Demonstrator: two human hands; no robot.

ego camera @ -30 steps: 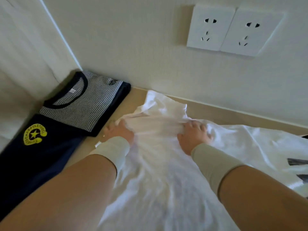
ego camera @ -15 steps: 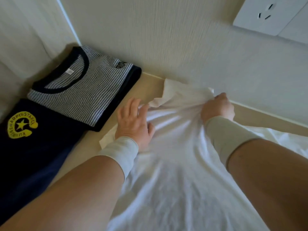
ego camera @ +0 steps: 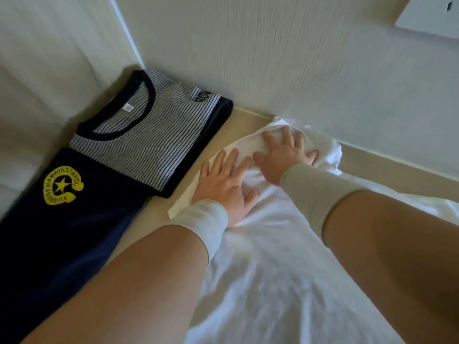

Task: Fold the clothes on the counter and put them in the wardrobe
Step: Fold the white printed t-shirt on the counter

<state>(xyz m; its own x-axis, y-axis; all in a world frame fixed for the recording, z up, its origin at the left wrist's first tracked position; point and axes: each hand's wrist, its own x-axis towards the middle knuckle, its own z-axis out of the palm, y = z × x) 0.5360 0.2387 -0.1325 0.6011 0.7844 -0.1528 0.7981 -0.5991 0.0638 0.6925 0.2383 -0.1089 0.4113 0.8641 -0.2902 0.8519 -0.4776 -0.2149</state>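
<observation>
A white garment [ego camera: 280, 274] lies spread over the beige counter [ego camera: 244, 121], its far end bunched near the wall. My left hand [ego camera: 224, 181] presses flat on the white cloth with straight, spread fingers. Just beyond it, my right hand [ego camera: 285, 155] also lies flat on the bunched far end, fingers spread. A folded striped shirt [ego camera: 149, 139] with a dark collar sits at the left by the corner. A navy garment with a yellow star logo [ego camera: 62, 187] lies in front of it.
Walls close the counter at the back and left, meeting in a corner [ego camera: 139, 63]. A white wall socket plate [ego camera: 432, 18] shows at the top right. A strip of bare counter runs between the dark clothes and the white garment.
Both hands let go of the gathered white cloth and now lie flat on it. My right hand moved left toward the left hand, pushing the bunched end down.
</observation>
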